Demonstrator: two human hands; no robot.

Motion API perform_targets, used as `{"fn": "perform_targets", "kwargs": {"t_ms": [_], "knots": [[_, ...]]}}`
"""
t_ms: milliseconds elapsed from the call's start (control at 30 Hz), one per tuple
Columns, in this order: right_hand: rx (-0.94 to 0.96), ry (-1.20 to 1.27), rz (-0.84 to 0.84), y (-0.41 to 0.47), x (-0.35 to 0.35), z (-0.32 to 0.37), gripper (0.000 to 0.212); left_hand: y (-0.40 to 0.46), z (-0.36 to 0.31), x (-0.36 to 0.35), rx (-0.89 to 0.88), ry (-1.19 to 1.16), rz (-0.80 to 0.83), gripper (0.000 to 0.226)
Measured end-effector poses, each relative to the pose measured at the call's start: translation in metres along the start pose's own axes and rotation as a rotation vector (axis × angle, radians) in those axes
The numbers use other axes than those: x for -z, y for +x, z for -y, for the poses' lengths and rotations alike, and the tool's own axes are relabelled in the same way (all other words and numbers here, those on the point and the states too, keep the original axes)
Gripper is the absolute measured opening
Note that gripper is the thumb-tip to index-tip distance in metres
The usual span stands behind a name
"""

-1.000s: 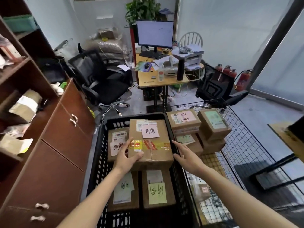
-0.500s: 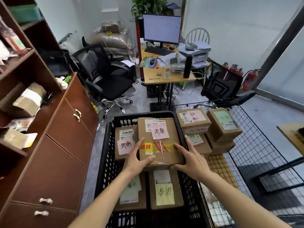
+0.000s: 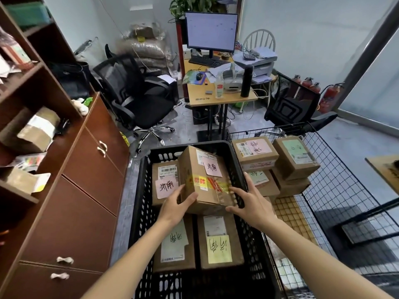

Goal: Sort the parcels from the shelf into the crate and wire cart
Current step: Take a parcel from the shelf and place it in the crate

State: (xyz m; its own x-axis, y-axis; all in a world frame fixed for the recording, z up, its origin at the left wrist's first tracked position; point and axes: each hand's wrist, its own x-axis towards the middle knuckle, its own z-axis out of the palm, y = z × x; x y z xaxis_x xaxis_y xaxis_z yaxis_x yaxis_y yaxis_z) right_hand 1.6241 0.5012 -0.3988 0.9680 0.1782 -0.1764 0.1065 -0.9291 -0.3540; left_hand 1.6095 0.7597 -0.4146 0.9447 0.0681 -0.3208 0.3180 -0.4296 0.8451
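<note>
Right now both hands hold one parcel (image 3: 204, 180) over the black crate (image 3: 138, 212). The left hand (image 3: 174, 207) grips its near left corner, thumb curled over the top edge and fingers along the side. The right hand (image 3: 251, 203) clasps the near right corner, fingers spread along the side and thumb below the front face. The parcel is tilted, its far end raised, and it carries a pink note with handwriting, a white label and a strip of yellow and red tape.

Three more boxes lie flat in the crate: one with a pink note (image 3: 165, 184) at the far left, partly under the held parcel, one with a white label (image 3: 174, 244) at the near left, and one with a yellow note (image 3: 219, 244) at the near right.

Just right of the crate stands the wire cart (image 3: 336, 190), with stacked boxes in it; the top two bear a pink label (image 3: 255, 151) and a green label (image 3: 295, 156).

At the left, the brown shelf (image 3: 26, 78) has several parcels (image 3: 36, 130) on it, above cabinet doors (image 3: 95, 165). Farther back are a desk (image 3: 220, 96) with a monitor (image 3: 210, 31) and two black chairs (image 3: 138, 98).
</note>
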Motion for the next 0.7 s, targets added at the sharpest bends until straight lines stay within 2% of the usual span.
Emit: {"fn": "perform_targets", "kwargs": {"t_ms": [33,100,233,467,600,700], "knots": [[0.000,0.003,-0.001,0.000,-0.001,0.000,0.077,0.002,-0.003,-0.003,0.011,0.001,0.000,0.119],[-0.001,0.006,-0.009,0.001,-0.002,-0.001,0.076,0.007,-0.009,-0.009,0.033,0.065,-0.020,0.120],[-0.003,0.003,-0.016,0.002,-0.003,-0.002,0.079,0.014,-0.010,-0.014,0.061,0.118,-0.075,0.093],[0.026,0.011,-0.049,-0.003,-0.003,-0.012,0.092,-0.006,0.006,0.003,0.022,0.027,-0.040,0.085],[0.030,-0.005,-0.009,-0.017,0.002,-0.014,0.093,-0.022,0.005,0.006,0.024,-0.051,-0.043,0.089],[0.035,0.000,0.014,-0.028,0.002,-0.016,0.091,-0.039,-0.002,0.005,-0.007,-0.129,-0.032,0.101]]}}
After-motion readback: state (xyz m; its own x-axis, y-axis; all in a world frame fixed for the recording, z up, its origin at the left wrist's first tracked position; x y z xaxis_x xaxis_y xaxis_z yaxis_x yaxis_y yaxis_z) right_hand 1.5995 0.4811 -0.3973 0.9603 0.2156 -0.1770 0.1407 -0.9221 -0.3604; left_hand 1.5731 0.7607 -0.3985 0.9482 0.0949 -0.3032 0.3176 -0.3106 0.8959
